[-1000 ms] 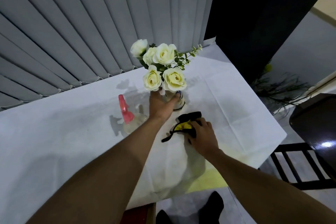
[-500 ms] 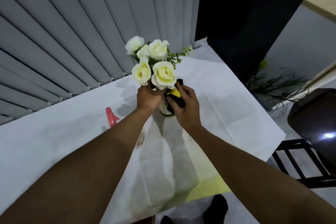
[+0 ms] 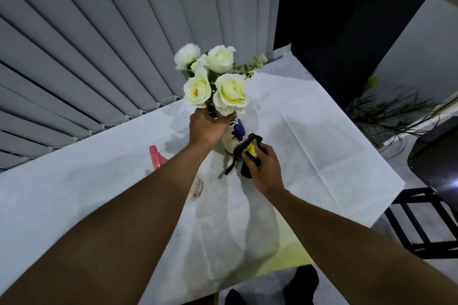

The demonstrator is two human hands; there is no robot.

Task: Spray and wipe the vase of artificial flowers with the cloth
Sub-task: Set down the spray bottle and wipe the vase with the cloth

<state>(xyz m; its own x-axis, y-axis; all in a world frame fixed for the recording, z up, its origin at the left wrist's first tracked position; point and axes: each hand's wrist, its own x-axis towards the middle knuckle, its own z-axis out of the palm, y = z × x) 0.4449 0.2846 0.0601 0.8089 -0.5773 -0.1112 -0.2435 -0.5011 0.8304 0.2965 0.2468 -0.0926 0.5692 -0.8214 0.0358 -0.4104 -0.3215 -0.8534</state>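
Observation:
A white vase with blue flower pattern (image 3: 236, 131) holds several cream artificial roses (image 3: 215, 79) and stands on the white-covered table (image 3: 322, 146). My left hand (image 3: 205, 126) grips the vase neck just under the blooms. My right hand (image 3: 265, 168) holds a black and yellow cloth (image 3: 247, 153) pressed against the lower right side of the vase. A spray bottle with a pink head (image 3: 156, 156) stands left of the vase, its body mostly hidden behind my left forearm.
Grey vertical blinds (image 3: 111, 44) hang behind the table. A dark cabinet (image 3: 347, 20) stands at the far right corner. A dark chair (image 3: 436, 205) sits off the table's right edge, with a green plant (image 3: 386, 111) on the floor beyond.
My right hand brought the cloth from the tabletop up to the vase, then slid it down from near the neck to the lower side. My left hand stayed on the neck.

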